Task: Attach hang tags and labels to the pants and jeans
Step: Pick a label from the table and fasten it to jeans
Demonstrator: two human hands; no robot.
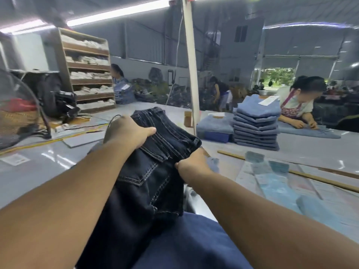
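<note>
Head view: dark jeans [155,152] held up between both hands, above the table [38,166].
Left hand [132,133]: fingers curled over the waistband.
Right hand [191,162]: pinching the waistband edge (fingertips hidden).
Advice: lay the waistband flat before tagging.

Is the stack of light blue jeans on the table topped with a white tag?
Yes, a white tag lies on top of the light blue jeans stack.
</note>
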